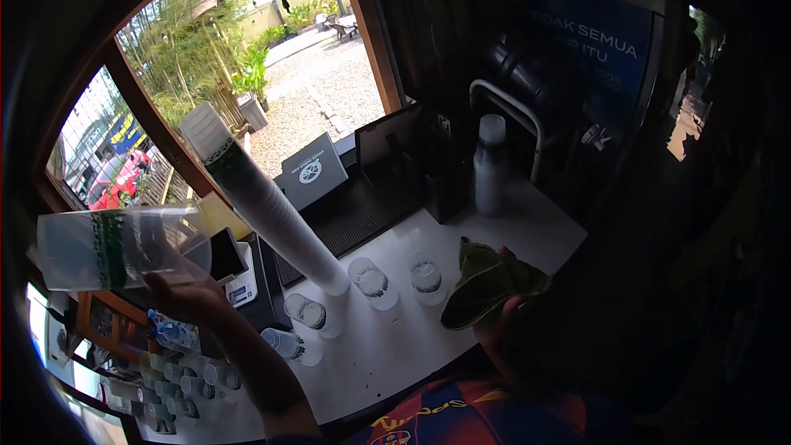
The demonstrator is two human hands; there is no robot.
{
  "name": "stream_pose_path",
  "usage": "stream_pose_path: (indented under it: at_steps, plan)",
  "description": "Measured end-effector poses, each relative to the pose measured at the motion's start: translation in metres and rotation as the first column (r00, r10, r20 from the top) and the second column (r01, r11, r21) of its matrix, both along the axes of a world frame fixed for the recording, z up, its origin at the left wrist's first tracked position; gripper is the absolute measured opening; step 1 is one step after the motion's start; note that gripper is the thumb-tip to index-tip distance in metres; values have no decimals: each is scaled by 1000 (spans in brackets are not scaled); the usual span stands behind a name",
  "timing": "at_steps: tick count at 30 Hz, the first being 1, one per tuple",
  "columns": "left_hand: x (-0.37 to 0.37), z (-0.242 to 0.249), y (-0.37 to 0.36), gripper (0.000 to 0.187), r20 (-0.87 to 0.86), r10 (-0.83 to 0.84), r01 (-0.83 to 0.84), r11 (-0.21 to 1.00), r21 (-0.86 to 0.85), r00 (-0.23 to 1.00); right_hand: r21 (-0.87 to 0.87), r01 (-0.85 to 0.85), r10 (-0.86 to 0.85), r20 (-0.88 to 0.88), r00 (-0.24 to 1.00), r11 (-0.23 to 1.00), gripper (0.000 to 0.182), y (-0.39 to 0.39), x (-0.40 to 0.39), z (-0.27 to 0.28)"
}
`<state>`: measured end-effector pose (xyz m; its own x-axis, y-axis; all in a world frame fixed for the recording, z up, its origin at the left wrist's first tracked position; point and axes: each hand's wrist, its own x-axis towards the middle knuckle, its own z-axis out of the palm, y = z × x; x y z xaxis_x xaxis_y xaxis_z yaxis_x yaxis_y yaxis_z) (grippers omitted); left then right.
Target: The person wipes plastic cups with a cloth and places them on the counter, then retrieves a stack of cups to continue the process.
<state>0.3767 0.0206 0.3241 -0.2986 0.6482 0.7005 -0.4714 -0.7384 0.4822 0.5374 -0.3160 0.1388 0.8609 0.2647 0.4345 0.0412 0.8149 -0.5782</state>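
My left hand (191,298) is raised at the left, its fingers closed around a clear plastic cup (148,235) with a dark green printed band. The cup lies tilted on its side in the air. A folded green cloth (494,280) is in my right hand (499,326), above the white counter (395,338). Between my hands, a tall leaning stack of plastic cups (288,239) rises from the counter. Near its foot stand several single cups, among them one cup (427,276) beside the cloth and another cup (373,282) to its left.
More cups (191,386) are grouped at the lower left, near a water bottle (169,330). A shorter cup stack (490,169) stands at the back right. Behind the counter are a grey box (315,169), a black mat (362,214) and an open window.
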Motion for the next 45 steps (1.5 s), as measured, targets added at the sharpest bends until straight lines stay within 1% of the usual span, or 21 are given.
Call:
stream_pose_path:
  at_steps: [1, 3, 5, 6, 8, 11, 14, 15, 18, 20, 22, 24, 26, 28, 29, 33, 36, 38, 40, 41, 45]
  plan:
    - [0, -48, -22, 82, 96, -81, 92, 988, -123, 992, -11, -12, 13, 97, 995, 1000, 88, 6, -6, 4]
    - [15, -106, -101, 95, -277, -476, 511, 857, 66, 835, -48, -104, 112, 239, 965, 993, 92, 21, -26, 21]
    - [0, -179, -149, 110, -561, -484, 494, 857, -147, 672, -181, -244, 290, 308, 906, 953, 92, 32, -43, 19]
    - [6, -198, -170, 105, -545, -631, 666, 727, -166, 553, -259, -272, 351, 343, 871, 927, 91, 38, -49, 21]
    - [1, -222, -204, 94, -389, -834, 669, 548, -502, 391, -415, -227, 377, 326, 867, 881, 89, 35, -43, 12]
    - [-19, -234, -203, 88, -457, -886, 712, 369, -597, 76, -117, -644, 605, -252, 755, 756, 94, 21, -42, 28]
    - [-11, -243, -204, 89, -356, -914, 766, 370, -526, 197, -517, -377, 487, 91, 869, 769, 85, 3, -58, -45]
    - [-6, -237, -206, 89, -379, -890, 721, 435, -539, 254, -609, -102, 353, 309, 883, 787, 87, 8, -63, -47]
    - [17, -261, -215, 90, -451, -861, 680, 478, -556, 235, -646, -118, 348, 241, 906, 754, 89, 0, -35, -30]
    - [30, -260, -222, 82, -386, -916, 724, 193, -662, -109, -188, -427, 384, -227, 895, 885, 86, -5, -3, -11]
    - [43, -256, -226, 80, -383, -892, 671, 135, -729, -238, -319, -257, 211, -171, 962, 912, 85, -9, 6, -4]
    - [60, -258, -225, 78, -423, -904, 706, 263, -658, -57, -467, -126, 105, -71, 992, 875, 85, -19, -9, -21]
    - [70, -253, -224, 77, -428, -903, 711, 270, -649, -48, -743, 234, -6, 296, 955, 627, 86, -30, -9, -51]
    - [76, -241, -223, 77, -403, -894, 697, 162, -699, -197, -774, 269, -25, 312, 950, 574, 87, -40, 5, -54]
    - [83, -249, -225, 66, -477, -855, 768, 161, -619, -205, -591, -96, 93, -35, 995, 801, 84, -43, 27, -50]
    - [96, -263, -212, 70, 226, -691, 413, -626, -662, -686, 114, -395, 410, -308, 859, 912, 73, -24, 44, -4]
    - [101, -296, -215, 70, 424, -630, 328, -737, -591, -651, -71, -390, 326, -423, 845, 918, 71, -36, 48, -33]
    - [110, -264, -218, 63, 174, -797, 423, -475, -771, -578, -198, -395, 259, -488, 833, 897, 71, -46, 52, -63]
    - [118, -256, -230, 59, -200, -889, 491, -31, -871, -411, -317, -407, 180, -555, 812, 857, 70, -49, 50, -68]
    - [126, -260, -231, 68, -535, -760, 534, 298, -791, -369, -568, -307, 91, -377, 922, 763, 67, -54, 49, -67]
    - [138, -273, -257, 72, -702, -711, 670, 498, -551, -49, -779, 255, -258, 124, 958, 572, 67, -39, 36, -72]
